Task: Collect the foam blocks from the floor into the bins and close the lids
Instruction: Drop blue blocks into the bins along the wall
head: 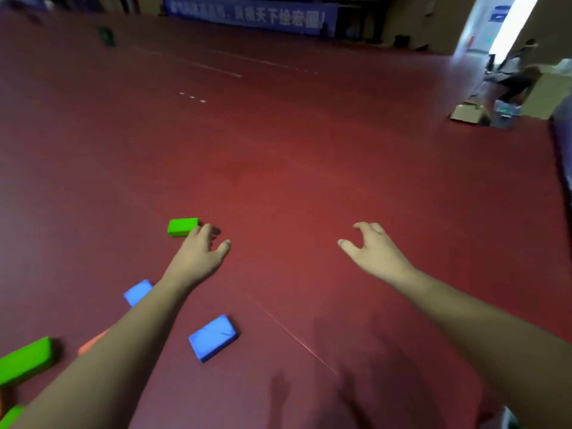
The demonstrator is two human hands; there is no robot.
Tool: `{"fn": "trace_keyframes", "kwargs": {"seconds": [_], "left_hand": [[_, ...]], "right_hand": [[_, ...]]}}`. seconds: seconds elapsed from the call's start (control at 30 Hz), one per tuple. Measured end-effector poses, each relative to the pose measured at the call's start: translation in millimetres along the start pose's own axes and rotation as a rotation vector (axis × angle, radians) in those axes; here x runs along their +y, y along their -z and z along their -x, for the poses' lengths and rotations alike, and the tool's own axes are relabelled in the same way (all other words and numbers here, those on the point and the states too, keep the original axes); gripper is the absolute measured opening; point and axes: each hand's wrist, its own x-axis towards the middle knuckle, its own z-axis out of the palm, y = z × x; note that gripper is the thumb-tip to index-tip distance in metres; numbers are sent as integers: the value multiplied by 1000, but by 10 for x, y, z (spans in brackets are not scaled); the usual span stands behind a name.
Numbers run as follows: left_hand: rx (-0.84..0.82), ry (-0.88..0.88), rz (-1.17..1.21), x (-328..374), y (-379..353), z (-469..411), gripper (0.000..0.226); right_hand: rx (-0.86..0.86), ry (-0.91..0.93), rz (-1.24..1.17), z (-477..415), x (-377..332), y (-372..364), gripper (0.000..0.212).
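Foam blocks lie scattered on the red floor at the lower left. A small green block (182, 226) sits just left of my left hand (202, 253), whose fingers hang loosely curled and hold nothing. One blue block (213, 337) lies under my left forearm's right side, and another blue block (137, 292) shows partly behind the forearm. A long green block (24, 360) and an orange block (93, 342), mostly hidden by my arm, lie at the far left. My right hand (371, 249) hovers over bare floor, fingers relaxed, holding nothing. No bin is in view.
A cardboard box (467, 113) and a pack of water bottles (506, 111) stand at the far right, near a person (520, 78) by a doorway. A blue banner (247, 13) hangs on the far wall.
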Motion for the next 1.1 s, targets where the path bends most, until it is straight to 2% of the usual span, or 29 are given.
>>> {"fn": "trace_keyframes", "kwargs": {"seconds": [0.27, 0.4, 0.7, 0.93, 1.1], "left_hand": [[156, 359, -59, -955, 344, -550, 31], [209, 455, -52, -1480, 300, -1051, 31], [183, 686, 53, -2972, -144, -2315, 28], [188, 964, 100, -4213, -764, -2210, 20], [177, 1226, 184, -5230, -1802, -1848, 27]], "right_hand": [[-207, 313, -28, -1719, -1298, -719, 60], [-291, 414, -10, -2423, -1846, -1262, 57], [-472, 548, 129, -4022, -2819, -2779, 55], [-728, 707, 327, -4605, -3382, -4423, 60], [-922, 841, 429, -4656, -3352, -6168, 58]]}}
